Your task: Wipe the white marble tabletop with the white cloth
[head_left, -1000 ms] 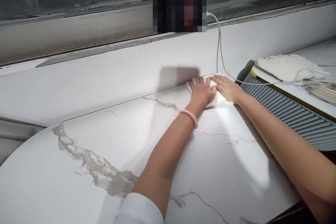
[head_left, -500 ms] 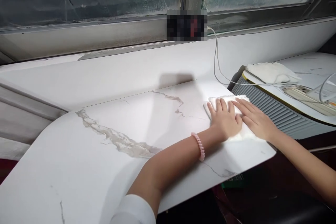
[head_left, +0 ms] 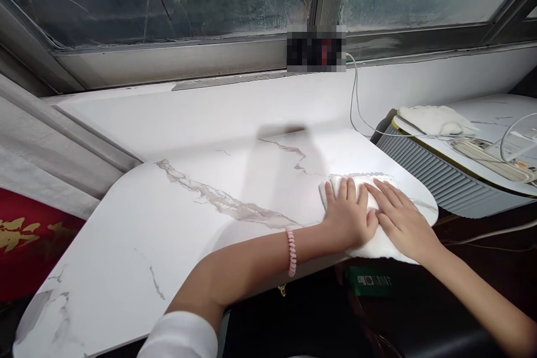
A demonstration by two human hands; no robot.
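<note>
A white cloth (head_left: 371, 246) lies on the right part of the white marbled tabletop (head_left: 235, 179), its lower edge reaching the table's near edge. My left hand (head_left: 348, 215) rests flat on the cloth with its fingers spread; a pink coiled band is round that wrist. Just to its right, my right hand (head_left: 400, 218) also presses flat on the cloth, fingers stretched out. The two hands nearly touch at the left thumb.
A ribbed cabinet (head_left: 428, 170) at the right bears another white cloth (head_left: 436, 120) and a power strip (head_left: 486, 156). A white cable (head_left: 356, 89) runs from a blurred dark object on the window ledge. A green box (head_left: 369, 281) sits below the table edge.
Both hands and the cloth have moved toward the near edge of the table. The view has shifted, showing more of the table's left end and a red cloth there.
</note>
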